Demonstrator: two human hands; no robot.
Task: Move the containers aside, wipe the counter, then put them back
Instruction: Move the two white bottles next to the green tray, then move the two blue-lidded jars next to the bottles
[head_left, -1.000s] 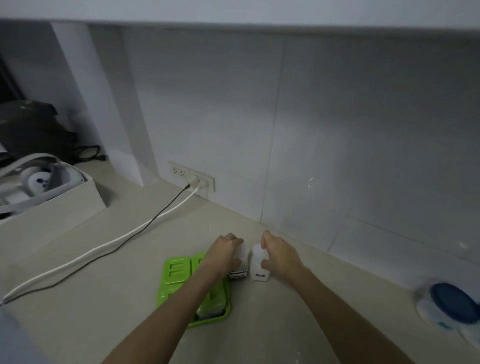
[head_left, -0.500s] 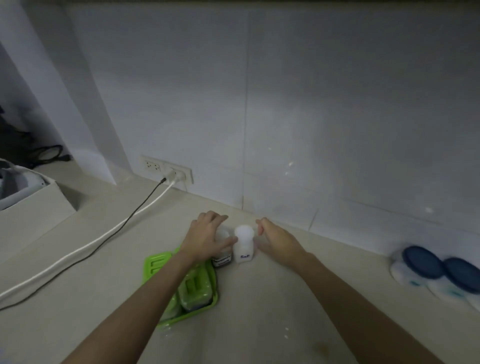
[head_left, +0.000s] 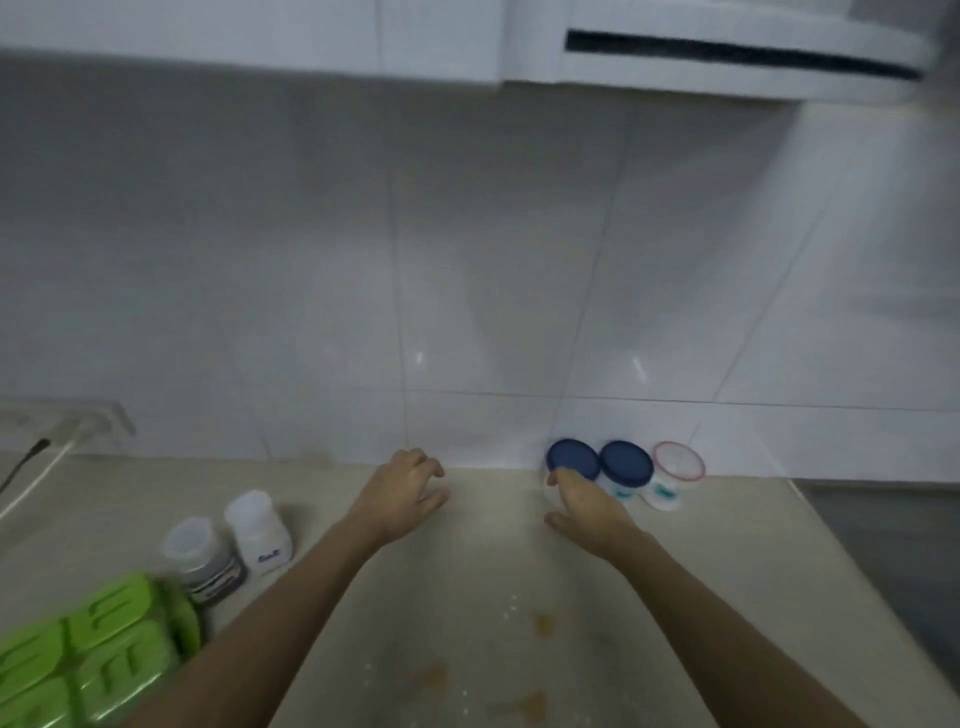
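While both hands hover empty above the pale beige stone counter (head_left: 467, 597), the clearing stage appears only partly done. Left hand (head_left: 402, 499): fingers loosely curled, grasping nothing, above bare counter near the white tiled wall (head_left: 467, 312). Right hand (head_left: 582, 506): fingers spread and holding nothing, its fingertips reaching to the nearest blue-lidded tub; whether they touch it cannot be told.

Containers, counted: five small ones in two groups.
- Far left, two upright bottles touching side by side: one white plastic bottle with a white cap (head_left: 258, 532) and one clear-capped bottle with a dark band (head_left: 203, 561). They stand just beside a bright green moulded plastic tray (head_left: 88, 649), one in number, at the lower left corner.
- Against the wall at right, three low round white tubs in a row: first blue-lidded tub (head_left: 572, 458), second blue-lidded tub (head_left: 626, 462), and one tub with a red-rimmed translucent lid (head_left: 678, 461).

Judged progress: the two bottles seem set aside; the three tubs likely await moving. Orange-brown stains (head_left: 540, 623) and white specks lie on the counter between the forearms, and no cloth is in view, so wiping and the return of all containers seem to remain. One white cable (head_left: 31, 488) runs to a wall socket at far left.
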